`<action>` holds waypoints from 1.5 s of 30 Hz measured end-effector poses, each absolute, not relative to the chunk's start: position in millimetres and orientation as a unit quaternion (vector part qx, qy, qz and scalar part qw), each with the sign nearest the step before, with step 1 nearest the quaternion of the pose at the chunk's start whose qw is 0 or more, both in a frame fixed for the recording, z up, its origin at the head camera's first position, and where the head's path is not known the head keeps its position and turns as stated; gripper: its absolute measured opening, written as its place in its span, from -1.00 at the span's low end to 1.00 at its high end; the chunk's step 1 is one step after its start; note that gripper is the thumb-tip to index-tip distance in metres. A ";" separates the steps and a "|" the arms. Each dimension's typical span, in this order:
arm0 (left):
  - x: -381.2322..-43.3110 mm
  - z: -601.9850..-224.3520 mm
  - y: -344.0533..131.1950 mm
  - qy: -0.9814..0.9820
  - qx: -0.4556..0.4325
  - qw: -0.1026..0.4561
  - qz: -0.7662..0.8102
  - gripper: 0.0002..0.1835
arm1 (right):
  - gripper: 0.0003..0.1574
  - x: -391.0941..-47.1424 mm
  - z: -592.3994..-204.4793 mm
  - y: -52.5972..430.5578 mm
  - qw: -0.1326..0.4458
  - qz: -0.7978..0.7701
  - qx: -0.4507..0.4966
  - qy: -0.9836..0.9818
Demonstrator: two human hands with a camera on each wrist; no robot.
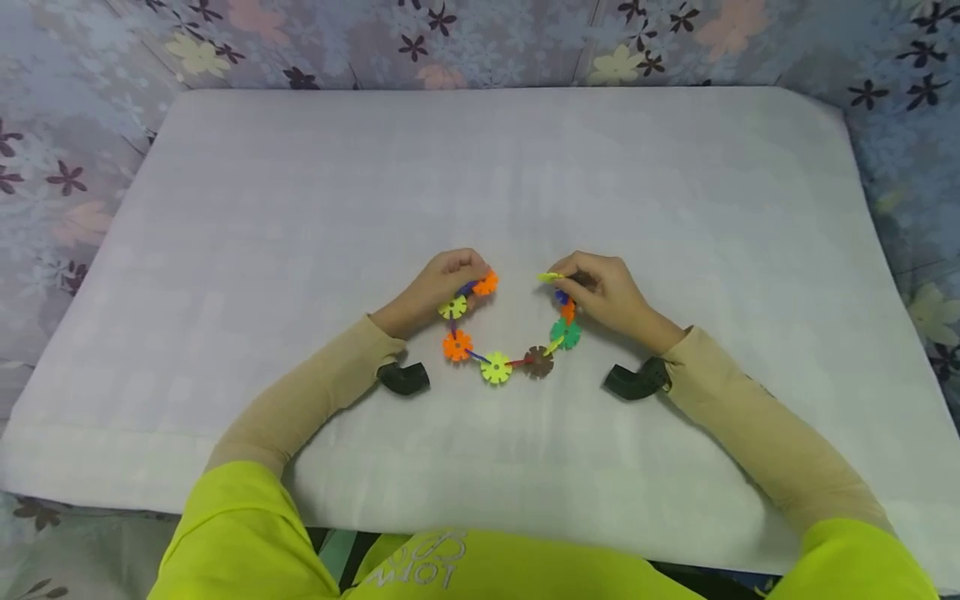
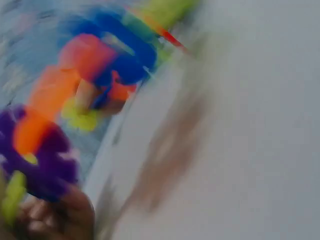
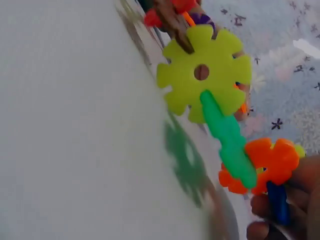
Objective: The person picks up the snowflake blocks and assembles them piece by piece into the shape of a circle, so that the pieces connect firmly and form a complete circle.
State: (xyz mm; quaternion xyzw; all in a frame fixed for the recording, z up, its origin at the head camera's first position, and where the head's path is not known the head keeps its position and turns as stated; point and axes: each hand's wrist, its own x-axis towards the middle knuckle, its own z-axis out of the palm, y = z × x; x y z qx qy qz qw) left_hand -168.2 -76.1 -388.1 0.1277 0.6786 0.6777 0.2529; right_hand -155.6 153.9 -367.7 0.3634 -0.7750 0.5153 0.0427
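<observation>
A chain of slotted plastic flower discs dips in a U between the two hands, its ends apart at the top. My left hand [image 1: 441, 283] pinches the left arm of the chain near an orange disc [image 1: 486, 283]. My right hand [image 1: 611, 293] pinches the other end, where a yellow disc [image 1: 551, 277] sticks out from the fingertips. Along the bottom run a yellow-green disc [image 1: 496, 368] and a brown disc [image 1: 538, 362]. A green disc [image 3: 229, 145] joins yellow and orange ones in the right wrist view. Motion blurs the left wrist view, where a purple disc [image 2: 47, 155] shows beside the fingers.
A white cloth covers the table [image 1: 337, 183]. Black curved wrist mounts [image 1: 405, 379] sit at both sleeve cuffs, close over the cloth. Flower-patterned fabric [image 1: 510, 42] hangs beyond the table's far edge. The person's yellow-green shirt [image 1: 510, 567] is at the near edge.
</observation>
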 end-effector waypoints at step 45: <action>-158.4 -389.8 -51.9 0.620 0.041 0.228 0.750 -0.83 | -0.80 -156.0 -371.1 136.2 0.041 0.560 0.390 -0.730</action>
